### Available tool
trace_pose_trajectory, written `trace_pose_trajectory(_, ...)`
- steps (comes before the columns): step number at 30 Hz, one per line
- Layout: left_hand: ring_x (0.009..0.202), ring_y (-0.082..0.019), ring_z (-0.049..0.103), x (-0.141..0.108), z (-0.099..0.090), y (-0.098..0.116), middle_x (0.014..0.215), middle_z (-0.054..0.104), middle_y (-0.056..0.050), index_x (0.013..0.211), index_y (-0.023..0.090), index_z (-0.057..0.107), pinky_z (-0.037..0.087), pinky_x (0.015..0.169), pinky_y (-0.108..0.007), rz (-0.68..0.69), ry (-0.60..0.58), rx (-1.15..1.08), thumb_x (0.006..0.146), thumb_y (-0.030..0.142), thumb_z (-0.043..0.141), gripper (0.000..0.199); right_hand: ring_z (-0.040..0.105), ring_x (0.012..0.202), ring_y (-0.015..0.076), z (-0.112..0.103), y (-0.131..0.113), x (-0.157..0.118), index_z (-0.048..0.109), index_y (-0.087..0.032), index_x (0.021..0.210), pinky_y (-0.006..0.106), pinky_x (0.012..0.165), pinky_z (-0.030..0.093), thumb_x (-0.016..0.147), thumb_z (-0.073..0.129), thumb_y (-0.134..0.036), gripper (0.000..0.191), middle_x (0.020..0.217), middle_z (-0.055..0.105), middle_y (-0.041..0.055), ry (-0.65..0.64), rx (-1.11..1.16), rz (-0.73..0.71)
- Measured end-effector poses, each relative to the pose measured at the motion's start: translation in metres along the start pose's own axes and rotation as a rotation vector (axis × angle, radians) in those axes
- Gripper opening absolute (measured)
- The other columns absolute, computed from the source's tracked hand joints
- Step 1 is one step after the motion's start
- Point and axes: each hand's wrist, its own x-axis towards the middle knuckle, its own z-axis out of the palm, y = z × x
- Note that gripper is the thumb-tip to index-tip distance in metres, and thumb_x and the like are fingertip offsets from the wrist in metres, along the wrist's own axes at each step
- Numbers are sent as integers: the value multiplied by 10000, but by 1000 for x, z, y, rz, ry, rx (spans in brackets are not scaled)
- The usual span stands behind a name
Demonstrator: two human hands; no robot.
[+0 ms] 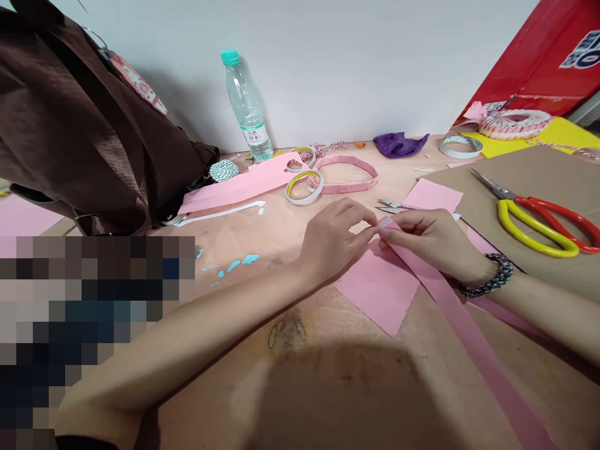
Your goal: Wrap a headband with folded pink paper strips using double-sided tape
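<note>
A long pink paper strip [473, 337] runs from my fingers down to the lower right. Its near end carries a short piece of pale tape [386, 222]. My right hand [424, 237], with a beaded bracelet [492, 275] at the wrist, grips the strip just behind that end. The thumb and forefinger of my left hand [335, 240] pinch together at the taped tip; the exact contact is too small to make out. Under both hands lies a square of pink paper [377, 290]. Small scissors [390, 206] lie just beyond my fingers, partly hidden.
Large red-and-yellow scissors [539, 219] rest on cardboard [497, 169] at right. Tape rolls [304, 187], a pink paper ring [344, 187], twine [224, 170] and a bottle [248, 112] stand behind. A brown bag [79, 119] fills the upper left. Purple paper [400, 145] lies by the wall.
</note>
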Motion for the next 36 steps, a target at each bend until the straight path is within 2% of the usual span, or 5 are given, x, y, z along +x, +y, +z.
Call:
trace_pose_trajectory(7,766,-161,657,-3,2,1,803,745,1,810,199,696,437,731,-311,113,-31,281,880,255,577,149,607,679,135,-2,-2,-3,682,-207,689,231,589,447,892,576,-317,254,752,677,5,-9,-126,-54)
trace_pose_trajectory(13,737,-167,671,-2,5,7,760,748,-2,776,196,690,415,791,-350,101,-112,384,875,242,528,195,476,532,95,0,-1,-6,613,-185,620,217,483,333,860,564,-232,249,589,557,-21,95,-374,-181)
trace_pose_trajectory(17,696,-157,657,-1,6,7,744,747,10,747,195,702,431,792,-348,19,-118,266,825,191,565,158,475,526,86,1,-1,-7,627,-177,633,209,478,315,853,565,-216,232,567,542,-30,116,-417,-244)
trace_pose_trajectory(24,660,-98,658,0,4,2,719,727,23,733,162,712,486,617,-201,-230,-157,-240,786,95,581,157,475,534,93,-2,-2,-9,651,-186,630,220,475,320,845,588,-184,224,607,588,-24,103,-416,-223)
trace_pose_trajectory(36,695,-136,658,1,2,1,747,732,12,746,198,720,491,646,-263,-131,-213,-89,810,172,619,122,459,512,104,-3,-3,-8,673,-202,645,245,466,285,846,600,-262,222,572,571,-18,62,-421,-172)
